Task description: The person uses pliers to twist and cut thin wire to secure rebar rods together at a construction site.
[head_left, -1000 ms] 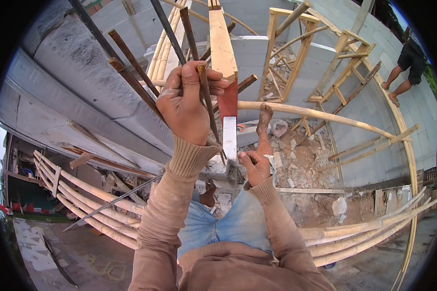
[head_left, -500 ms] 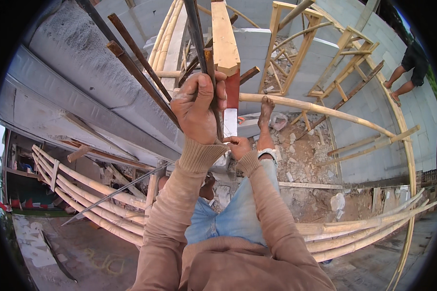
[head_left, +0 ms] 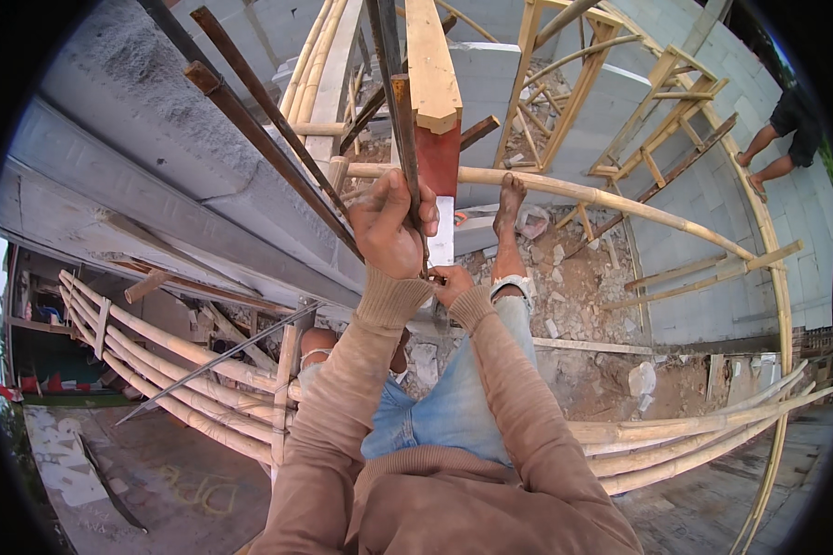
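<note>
My left hand (head_left: 389,227) is closed around an upright rusty steel bar (head_left: 404,129), with its thumb and fingers wrapped about the shaft. Just below and to the right, my right hand (head_left: 453,285) is closed in a pinch beside the lower end of that bar. What its fingertips hold is too small to make out. Behind the bar a pale wooden beam (head_left: 432,69) runs away from me. It meets a red section (head_left: 438,162) and a white section (head_left: 442,231) close to my hands.
More rusty steel bars (head_left: 273,157) slant beside the grey block wall (head_left: 120,176) at left. Bamboo rails (head_left: 180,370) pass on both sides, and a bamboo pole (head_left: 611,199) crosses ahead. Rubble (head_left: 555,277) lies below my bare foot (head_left: 509,203). Another person's legs (head_left: 764,166) stand at far right.
My left hand has moved lower along the steel bar, closer to my right hand. The right hand stays pinched near the bar's lower end, and the view has shifted slightly.
</note>
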A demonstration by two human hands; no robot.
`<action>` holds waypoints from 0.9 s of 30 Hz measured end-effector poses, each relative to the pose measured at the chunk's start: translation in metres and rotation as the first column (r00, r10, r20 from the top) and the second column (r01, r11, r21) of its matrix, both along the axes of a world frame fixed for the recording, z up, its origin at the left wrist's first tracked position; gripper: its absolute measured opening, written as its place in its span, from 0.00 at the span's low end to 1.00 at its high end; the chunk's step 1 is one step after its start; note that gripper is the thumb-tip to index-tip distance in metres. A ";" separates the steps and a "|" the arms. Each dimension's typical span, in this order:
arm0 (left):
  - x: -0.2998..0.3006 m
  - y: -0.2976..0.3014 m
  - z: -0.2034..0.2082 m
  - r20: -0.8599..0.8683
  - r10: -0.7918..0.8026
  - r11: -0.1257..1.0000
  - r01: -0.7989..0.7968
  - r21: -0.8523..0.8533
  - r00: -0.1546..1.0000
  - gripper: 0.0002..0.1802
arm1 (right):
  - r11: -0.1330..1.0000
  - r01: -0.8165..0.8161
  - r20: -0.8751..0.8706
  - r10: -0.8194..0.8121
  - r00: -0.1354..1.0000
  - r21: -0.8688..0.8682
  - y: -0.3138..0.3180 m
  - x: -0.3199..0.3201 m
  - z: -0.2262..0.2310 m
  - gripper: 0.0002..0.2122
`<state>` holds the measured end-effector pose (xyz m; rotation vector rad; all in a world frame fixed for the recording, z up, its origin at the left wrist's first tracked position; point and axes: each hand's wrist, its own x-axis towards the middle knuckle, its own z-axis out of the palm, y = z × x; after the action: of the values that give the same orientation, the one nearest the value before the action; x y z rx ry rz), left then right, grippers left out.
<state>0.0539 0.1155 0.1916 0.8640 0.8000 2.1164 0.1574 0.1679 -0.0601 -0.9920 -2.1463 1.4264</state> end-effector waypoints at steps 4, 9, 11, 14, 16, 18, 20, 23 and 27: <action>0.000 0.000 -0.005 0.038 0.038 0.999 -0.038 -0.008 0.999 0.20 | 1.000 0.009 0.034 -0.009 0.999 0.016 -0.006 0.004 0.006 0.19; 0.000 0.003 -0.007 0.019 0.063 0.998 -0.064 0.007 0.998 0.19 | 0.999 0.034 -0.024 -0.034 0.999 0.038 -0.009 0.001 -0.008 0.16; 0.000 0.005 -0.011 -0.004 0.098 0.995 -0.098 -0.011 0.995 0.19 | 0.996 0.046 -0.013 -0.045 0.999 0.079 -0.011 -0.002 -0.012 0.15; -0.010 0.000 -0.012 -0.015 -0.009 1.000 0.009 0.018 1.000 0.19 | 0.993 0.004 0.134 -0.020 0.991 0.121 -0.016 -0.002 0.004 0.12; -0.011 -0.007 -0.017 -0.122 -0.019 1.000 0.017 -0.018 0.992 0.19 | 0.978 0.027 0.097 -0.048 0.994 0.206 -0.021 -0.002 0.002 0.11; -0.014 -0.011 -0.021 -0.234 -0.036 0.996 0.017 -0.083 0.972 0.20 | 0.973 0.024 0.108 -0.050 0.993 0.231 -0.025 0.000 0.008 0.10; -0.018 -0.015 -0.020 -0.350 -0.056 0.985 -0.006 -0.172 0.935 0.21 | 0.981 -0.014 0.161 -0.018 0.987 0.195 -0.025 0.002 0.012 0.11; -0.022 -0.016 -0.019 -0.366 -0.148 0.978 0.081 -0.192 0.919 0.22 | 0.971 0.017 0.159 -0.056 0.986 0.239 -0.028 -0.001 0.010 0.12; -0.007 -0.016 -0.018 -0.358 -0.066 0.976 -0.014 -0.217 0.931 0.24 | 0.974 0.065 0.140 -0.097 0.985 0.218 -0.029 -0.002 0.010 0.14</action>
<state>0.0470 0.0998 0.1735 1.1569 1.1775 1.8246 0.1550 0.1384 -0.0497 -1.1208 -2.2785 1.0881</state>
